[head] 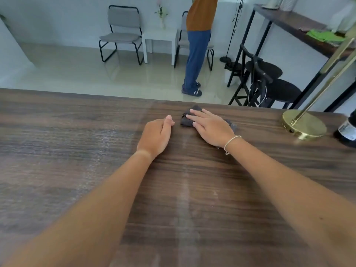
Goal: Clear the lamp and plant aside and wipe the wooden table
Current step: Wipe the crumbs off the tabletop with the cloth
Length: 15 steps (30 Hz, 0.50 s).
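My right hand [210, 127] lies flat, fingers spread, pressing a dark grey cloth [187, 121] onto the wooden table [77, 151] near its far edge. My left hand [157, 135] rests just left of the cloth, fingers curled under and thumb forward, with nothing in it. A brass lamp stands at the far right, its round base [304, 125] on the table and its stem [331, 74] slanting up out of view. The plant is not in sight on the table. A pale streak runs along the wood toward me.
A dark bottle [346, 132] stands at the right edge beside the lamp base. Beyond the table a person [198, 45] stands on the tiled floor. Black stools [269, 81], grey chairs [121, 33], a white side table [161, 38] and a high shelf [300, 26] are behind.
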### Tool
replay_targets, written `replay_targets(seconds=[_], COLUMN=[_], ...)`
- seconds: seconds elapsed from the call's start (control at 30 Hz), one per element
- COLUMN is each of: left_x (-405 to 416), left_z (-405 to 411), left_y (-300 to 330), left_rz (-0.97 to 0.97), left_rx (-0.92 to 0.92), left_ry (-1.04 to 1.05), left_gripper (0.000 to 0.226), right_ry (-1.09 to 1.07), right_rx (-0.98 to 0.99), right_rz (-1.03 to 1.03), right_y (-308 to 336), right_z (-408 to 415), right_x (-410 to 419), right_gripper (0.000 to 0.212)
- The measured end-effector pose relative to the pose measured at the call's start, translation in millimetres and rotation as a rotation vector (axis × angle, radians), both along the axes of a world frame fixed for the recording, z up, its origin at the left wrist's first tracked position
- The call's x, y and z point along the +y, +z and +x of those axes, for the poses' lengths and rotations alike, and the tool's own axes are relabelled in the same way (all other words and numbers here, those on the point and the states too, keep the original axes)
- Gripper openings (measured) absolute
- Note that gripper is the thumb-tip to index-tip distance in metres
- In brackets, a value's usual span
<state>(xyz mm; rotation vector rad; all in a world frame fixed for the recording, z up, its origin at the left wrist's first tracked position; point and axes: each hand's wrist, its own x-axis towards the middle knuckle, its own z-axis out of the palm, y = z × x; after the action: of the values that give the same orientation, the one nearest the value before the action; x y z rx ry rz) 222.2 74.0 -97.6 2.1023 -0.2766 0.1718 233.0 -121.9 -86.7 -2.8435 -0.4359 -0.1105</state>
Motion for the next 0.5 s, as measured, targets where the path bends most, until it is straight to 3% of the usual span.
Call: replay_targets(seconds=[0.17,0.5], left_x=[1.4,8.4], left_z=[-4.4,-68.4], left_y=[1.7,7.0], left_rz=[-0.086,-0.045], left_rx=[0.042,0.060], left_ry=[-0.003,-0.022], left_gripper=[0.049,0.047], right_ry=[0.058,0.172], right_rx=[-0.011,-0.002], right_rz=[-0.004,0.002], right_y=[4.4,9.4], right_z=[-58.2,-182.5], right_x=[8.0,31.4], right_gripper=[0.039,0.039])
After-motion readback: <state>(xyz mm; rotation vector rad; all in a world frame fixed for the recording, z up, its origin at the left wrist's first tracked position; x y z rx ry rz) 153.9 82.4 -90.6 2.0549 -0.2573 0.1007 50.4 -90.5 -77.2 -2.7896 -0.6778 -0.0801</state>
